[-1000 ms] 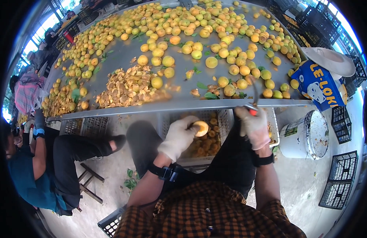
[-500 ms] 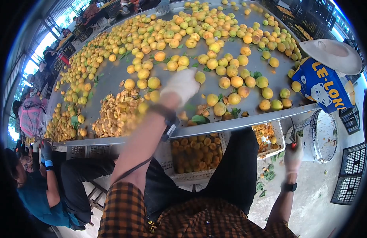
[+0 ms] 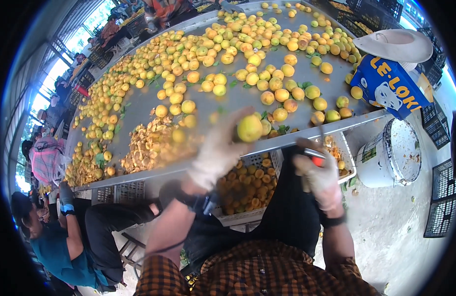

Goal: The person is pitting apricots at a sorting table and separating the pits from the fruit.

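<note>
My left hand (image 3: 215, 148), in a whitish glove, is raised over the table's near edge with its fingers around a yellow apricot (image 3: 249, 129). Blur softens the glove's outline. To the right, my right hand (image 3: 317, 172), also gloved, grips a knife (image 3: 316, 159) with red on its handle; its thin blade points up and is smeared by motion. A gap separates the knife from the held apricot. Behind both hands, many loose apricots (image 3: 228, 37) cover the metal table (image 3: 139, 101). A heap of cut apricot pieces (image 3: 148, 145) lies near the front edge.
Below the table edge, a crate (image 3: 247, 190) of apricot halves sits between my legs, beside another white crate (image 3: 353, 165). A white bucket (image 3: 393, 155) stands right. A blue box (image 3: 385, 89) and a pale hat (image 3: 395, 45) occupy the right corner. A co-worker (image 3: 55, 246) sits at left.
My left hand has drawn back from among the apricots toward the edge, now holding one. My right hand has come up and left with the knife, from beside the bucket.
</note>
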